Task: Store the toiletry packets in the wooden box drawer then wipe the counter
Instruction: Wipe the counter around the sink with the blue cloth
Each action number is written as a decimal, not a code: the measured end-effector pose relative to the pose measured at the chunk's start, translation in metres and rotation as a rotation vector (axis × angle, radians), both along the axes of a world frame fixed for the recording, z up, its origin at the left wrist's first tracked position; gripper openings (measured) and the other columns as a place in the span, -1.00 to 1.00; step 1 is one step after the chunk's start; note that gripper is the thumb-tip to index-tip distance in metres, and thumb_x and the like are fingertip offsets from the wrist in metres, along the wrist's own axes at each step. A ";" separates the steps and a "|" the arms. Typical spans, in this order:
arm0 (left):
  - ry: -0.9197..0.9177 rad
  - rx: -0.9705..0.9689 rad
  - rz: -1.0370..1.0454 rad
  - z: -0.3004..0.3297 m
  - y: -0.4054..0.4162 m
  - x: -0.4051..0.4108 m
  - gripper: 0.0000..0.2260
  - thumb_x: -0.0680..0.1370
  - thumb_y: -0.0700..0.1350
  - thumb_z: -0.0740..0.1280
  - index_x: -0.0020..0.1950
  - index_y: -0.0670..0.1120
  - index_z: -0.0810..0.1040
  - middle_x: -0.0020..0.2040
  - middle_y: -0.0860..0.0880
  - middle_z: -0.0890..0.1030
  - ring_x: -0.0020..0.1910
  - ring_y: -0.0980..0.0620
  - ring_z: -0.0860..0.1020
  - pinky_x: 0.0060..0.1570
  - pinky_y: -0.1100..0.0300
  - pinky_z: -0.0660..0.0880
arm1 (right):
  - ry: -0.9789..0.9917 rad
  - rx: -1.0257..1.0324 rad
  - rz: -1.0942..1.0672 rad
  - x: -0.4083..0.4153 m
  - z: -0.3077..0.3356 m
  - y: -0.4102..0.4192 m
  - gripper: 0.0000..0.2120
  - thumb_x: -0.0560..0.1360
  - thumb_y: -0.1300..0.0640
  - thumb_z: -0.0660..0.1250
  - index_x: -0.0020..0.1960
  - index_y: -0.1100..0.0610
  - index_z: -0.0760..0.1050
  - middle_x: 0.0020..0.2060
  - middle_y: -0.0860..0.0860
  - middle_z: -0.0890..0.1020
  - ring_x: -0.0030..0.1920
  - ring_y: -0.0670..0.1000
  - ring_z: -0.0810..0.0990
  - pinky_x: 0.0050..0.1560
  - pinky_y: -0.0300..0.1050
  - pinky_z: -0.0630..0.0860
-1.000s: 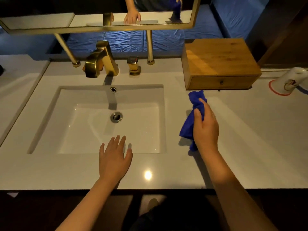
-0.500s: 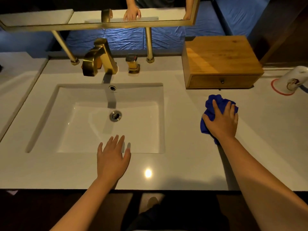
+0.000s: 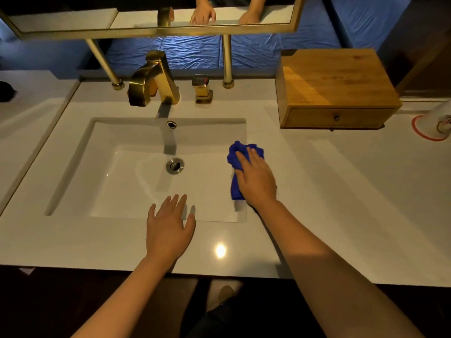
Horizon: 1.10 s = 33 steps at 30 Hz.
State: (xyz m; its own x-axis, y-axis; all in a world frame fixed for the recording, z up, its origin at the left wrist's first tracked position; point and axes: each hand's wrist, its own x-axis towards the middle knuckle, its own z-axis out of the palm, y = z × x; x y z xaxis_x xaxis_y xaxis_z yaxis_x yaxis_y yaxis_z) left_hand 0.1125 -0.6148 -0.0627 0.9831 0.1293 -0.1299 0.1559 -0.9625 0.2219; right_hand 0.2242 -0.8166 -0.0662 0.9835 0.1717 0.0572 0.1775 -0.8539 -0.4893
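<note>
Head-worn view, down onto counter (image 3: 341, 191)

1. The cup (image 3: 436, 124) on the counter's right side is cut off by the frame edge.
2. The right hand (image 3: 256, 179) covers much of the cloth (image 3: 235, 154).
3. The box (image 3: 336, 89) drawer is shut, contents unseen.

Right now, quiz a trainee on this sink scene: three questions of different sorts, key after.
1. True or false: the wooden box drawer stands open.
2. The blue cloth lies under: A) left hand B) right hand C) neither.
3. Fill in: the left hand rests flat on the counter at the sink's ____ edge.

Key: 1 false; 2 B; 3 front.
</note>
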 end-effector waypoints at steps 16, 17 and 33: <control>0.008 0.002 0.008 0.001 -0.001 0.000 -0.45 0.53 0.17 -0.09 0.48 0.02 0.24 0.50 -0.01 0.30 0.51 0.05 0.19 0.49 0.02 -0.08 | 0.012 -0.154 -0.345 0.020 0.001 -0.069 -0.49 0.57 0.01 0.14 0.47 0.11 0.17 0.49 0.23 0.18 0.50 0.23 0.07 0.48 0.14 0.06; 0.013 0.006 0.008 0.001 -0.001 0.000 -0.45 0.53 0.16 -0.09 0.49 0.02 0.23 0.50 0.00 0.29 0.51 0.05 0.18 0.49 0.03 -0.08 | 0.000 -0.150 -0.302 0.027 0.001 -0.063 -0.49 0.56 0.01 0.15 0.47 0.11 0.19 0.48 0.22 0.19 0.49 0.22 0.09 0.48 0.14 0.08; 0.026 0.002 0.010 0.002 0.002 0.000 -0.46 0.53 0.16 -0.05 0.48 0.01 0.24 0.48 -0.01 0.33 0.50 0.03 0.21 0.49 0.00 -0.04 | -0.071 0.060 0.244 0.030 0.007 0.003 -0.72 0.53 0.20 0.16 0.21 0.11 0.48 0.20 0.09 0.56 0.10 0.15 0.52 0.09 -0.03 0.42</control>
